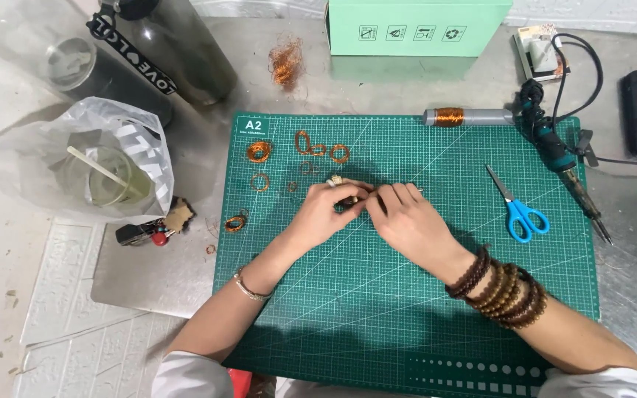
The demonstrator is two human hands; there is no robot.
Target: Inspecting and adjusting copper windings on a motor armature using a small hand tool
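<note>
A: Now, where does the workpiece sit?

B: On the green cutting mat [407,295], near its upper middle. I hold a small pale block [338,181] between both hands. My left hand [326,210] pinches it, fingers closed tight around it. My right hand [407,217] meets it from the other side, fingertips curled in at the same spot; whether they grip the block or a wire, I cannot tell.

A: Why there?

B: I judge it keeps the copper wire coils [259,152] just beside my left hand. The blue scissors [519,210] and the soldering iron [565,166] lie apart on the right. The wire spool [450,116] rests at the mat's top edge.
</note>
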